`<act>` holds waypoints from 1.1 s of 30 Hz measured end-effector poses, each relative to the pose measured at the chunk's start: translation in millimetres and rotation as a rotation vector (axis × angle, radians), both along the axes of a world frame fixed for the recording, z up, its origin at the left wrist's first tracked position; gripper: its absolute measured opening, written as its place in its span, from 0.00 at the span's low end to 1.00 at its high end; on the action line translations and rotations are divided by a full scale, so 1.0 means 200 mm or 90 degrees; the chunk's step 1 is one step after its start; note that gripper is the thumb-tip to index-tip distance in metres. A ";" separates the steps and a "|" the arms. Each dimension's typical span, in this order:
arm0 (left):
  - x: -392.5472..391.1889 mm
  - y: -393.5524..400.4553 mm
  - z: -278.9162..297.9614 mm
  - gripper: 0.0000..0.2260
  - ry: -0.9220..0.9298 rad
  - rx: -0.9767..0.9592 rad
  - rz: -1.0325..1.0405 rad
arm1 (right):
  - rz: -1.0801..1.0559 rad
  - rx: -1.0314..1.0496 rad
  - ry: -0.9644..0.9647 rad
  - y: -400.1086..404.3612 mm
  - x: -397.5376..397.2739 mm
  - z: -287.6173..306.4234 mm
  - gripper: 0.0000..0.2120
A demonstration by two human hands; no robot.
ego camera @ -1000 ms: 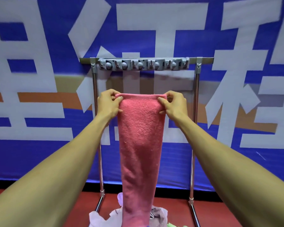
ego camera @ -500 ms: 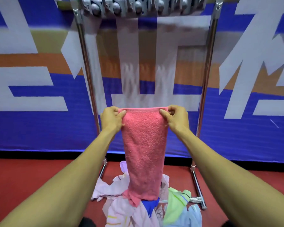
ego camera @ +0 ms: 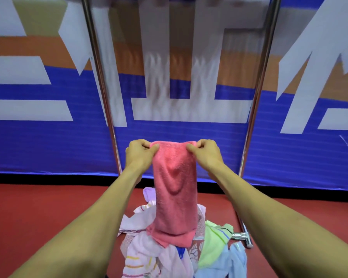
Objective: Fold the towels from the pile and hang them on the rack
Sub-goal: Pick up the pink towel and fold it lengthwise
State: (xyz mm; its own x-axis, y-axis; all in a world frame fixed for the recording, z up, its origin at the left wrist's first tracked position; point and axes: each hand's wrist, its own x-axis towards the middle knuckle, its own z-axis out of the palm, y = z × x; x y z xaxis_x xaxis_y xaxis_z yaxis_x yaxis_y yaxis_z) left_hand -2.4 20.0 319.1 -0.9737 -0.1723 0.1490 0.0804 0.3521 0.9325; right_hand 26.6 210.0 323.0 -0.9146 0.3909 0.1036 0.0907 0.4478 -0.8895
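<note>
Fingers of left hand (ego camera: pixel 140 155) and right hand (ego camera: pixel 204 154) pinch pink towel (ego camera: pixel 174 189) top corners; towel hangs lengthwise, low between rack (ego camera: pixel 100 81) posts, equally near both hands.

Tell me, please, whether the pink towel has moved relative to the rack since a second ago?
Yes. The pink towel has come down between the rack's posts, its lower end now at the pile.

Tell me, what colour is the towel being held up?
Pink towel, seen in the head view.
</note>
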 end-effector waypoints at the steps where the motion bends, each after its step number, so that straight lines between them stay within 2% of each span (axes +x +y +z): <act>1: 0.00 0.00 0.00 0.09 0.003 0.000 0.000 | 0.010 -0.009 0.008 -0.02 0.00 0.00 0.20; 7: 0.04 0.07 0.00 0.07 0.027 0.019 -0.047 | 0.116 0.003 0.066 -0.12 0.02 -0.02 0.09; 12: 0.02 0.11 -0.03 0.05 0.035 0.044 -0.077 | 0.160 0.071 0.108 -0.17 0.06 0.00 0.14; 15: 0.02 0.12 -0.03 0.04 0.048 0.074 -0.133 | 0.178 0.036 0.116 -0.16 0.08 0.01 0.09; 16: 0.02 0.12 -0.03 0.07 0.055 0.073 -0.157 | 0.191 0.031 0.120 -0.16 0.09 0.02 0.10; 18: 0.03 0.12 -0.03 0.09 0.068 0.032 -0.168 | 0.236 0.062 0.125 -0.14 0.11 0.05 0.18; 21: 0.01 0.10 -0.03 0.06 0.078 -0.013 -0.148 | 0.250 0.107 0.152 -0.12 0.11 0.05 0.27; 24: 0.00 0.08 -0.02 0.06 0.089 -0.032 -0.139 | 0.145 0.071 0.186 -0.12 0.07 0.02 0.16; 27: 0.00 0.08 -0.01 0.07 0.101 -0.032 -0.169 | 0.170 0.161 0.134 -0.08 0.03 -0.01 0.10; 30: -0.01 0.06 -0.02 0.07 0.116 -0.034 -0.171 | 0.201 0.252 0.094 -0.04 0.01 -0.04 0.07; 33: -0.01 0.06 0.00 0.04 0.135 -0.029 -0.154 | 0.176 0.275 0.186 -0.04 0.02 -0.02 0.08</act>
State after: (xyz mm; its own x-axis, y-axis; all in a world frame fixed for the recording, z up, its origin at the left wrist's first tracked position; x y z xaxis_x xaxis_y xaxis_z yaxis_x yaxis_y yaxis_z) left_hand -3.6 32.8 318.9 -0.9319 0.0724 0.3553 0.3580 0.3395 0.8698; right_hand 30.7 201.6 318.6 -0.8864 0.0092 0.4628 -0.3015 0.7471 -0.5924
